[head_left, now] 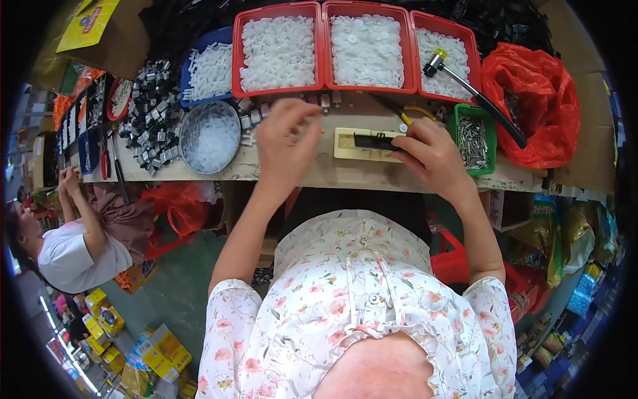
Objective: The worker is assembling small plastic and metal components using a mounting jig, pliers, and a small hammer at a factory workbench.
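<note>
My right hand (pixel 432 151) pinches the right end of a dark, flat plastic part (pixel 375 141). The part lies in a cream-coloured block-like holder (pixel 343 154) on the workbench. Left of the holder, my left hand (pixel 287 141) is raised with its fingers curled together; whatever they hold, if anything, is too small or hidden to name. Just beyond that hand, small metal-and-pink pieces (pixel 325 100) stand in a row. Yellow-handled pliers (pixel 403 117) rest behind the holder.
Red trays (pixel 321 50) of white plastic parts line the back. A hammer (pixel 458 76) lies across the right one. Nearby are a green tray (pixel 492 120) of metal pins, a metal bowl (pixel 183 141) and a red bag (pixel 541 100). Another person (pixel 76 249) sits at left.
</note>
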Demonstrator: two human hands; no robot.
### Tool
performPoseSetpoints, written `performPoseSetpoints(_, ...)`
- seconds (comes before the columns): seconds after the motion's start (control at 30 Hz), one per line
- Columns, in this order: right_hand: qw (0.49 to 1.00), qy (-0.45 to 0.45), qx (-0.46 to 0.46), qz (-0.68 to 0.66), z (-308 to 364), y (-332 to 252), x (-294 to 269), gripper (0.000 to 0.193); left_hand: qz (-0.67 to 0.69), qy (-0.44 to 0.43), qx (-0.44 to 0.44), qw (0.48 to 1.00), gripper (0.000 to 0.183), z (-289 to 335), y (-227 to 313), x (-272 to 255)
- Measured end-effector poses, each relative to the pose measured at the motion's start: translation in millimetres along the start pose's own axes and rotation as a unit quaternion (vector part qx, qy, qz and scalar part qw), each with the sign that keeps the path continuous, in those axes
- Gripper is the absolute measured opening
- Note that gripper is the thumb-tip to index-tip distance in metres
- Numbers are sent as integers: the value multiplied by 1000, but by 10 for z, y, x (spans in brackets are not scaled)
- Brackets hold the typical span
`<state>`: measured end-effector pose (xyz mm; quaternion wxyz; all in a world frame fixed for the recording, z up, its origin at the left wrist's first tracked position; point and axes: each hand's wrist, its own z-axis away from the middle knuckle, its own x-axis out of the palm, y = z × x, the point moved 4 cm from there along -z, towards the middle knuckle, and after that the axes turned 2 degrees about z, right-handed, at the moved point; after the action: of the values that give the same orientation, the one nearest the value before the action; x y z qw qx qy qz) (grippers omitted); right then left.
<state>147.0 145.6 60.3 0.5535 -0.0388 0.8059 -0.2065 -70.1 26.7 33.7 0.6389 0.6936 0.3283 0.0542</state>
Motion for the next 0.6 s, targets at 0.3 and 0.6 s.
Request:
performPoseSetpoints(0.3, 993, -80, -21, 88, 12, -87, 273, 25, -322, 84, 147, 932, 26, -113, -251, -86)
performPoseSetpoints(0.6, 989, -84, -57, 105, -12, -82, 354, 24, 211, 43, -173, 961, 23, -107, -502, -218)
